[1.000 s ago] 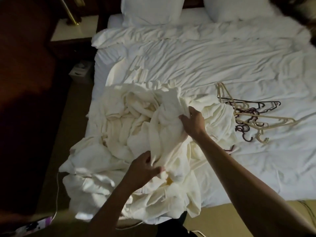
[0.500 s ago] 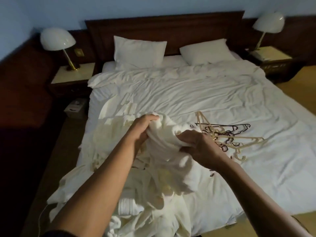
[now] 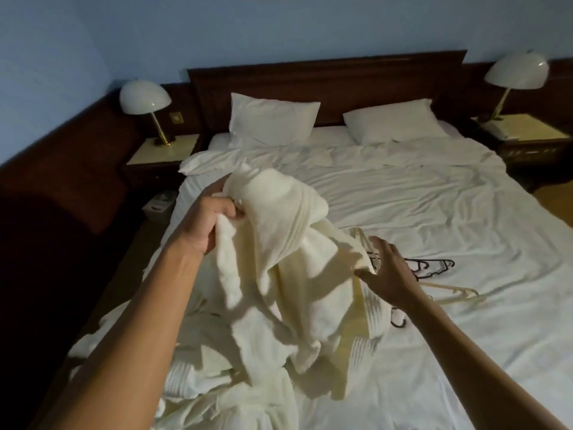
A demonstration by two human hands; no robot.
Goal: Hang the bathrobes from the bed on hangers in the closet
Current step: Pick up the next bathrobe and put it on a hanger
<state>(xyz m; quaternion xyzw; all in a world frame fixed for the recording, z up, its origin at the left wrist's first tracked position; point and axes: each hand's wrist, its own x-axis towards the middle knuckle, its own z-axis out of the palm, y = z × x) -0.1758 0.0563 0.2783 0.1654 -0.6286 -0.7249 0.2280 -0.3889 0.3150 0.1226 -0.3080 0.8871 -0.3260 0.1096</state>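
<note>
Since the earlier frame the bathrobe is released by the right hand, now spread wide over the hangers; it is gripped by the left hand, raised above the bed.

We see the lifted bathrobe blocking the left; hangers clutter mid-bed; the bed beyond them lies open.

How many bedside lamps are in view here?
2. The left lamp stands on the left nightstand; the right lamp on the right nightstand. None seems hidden.
</note>
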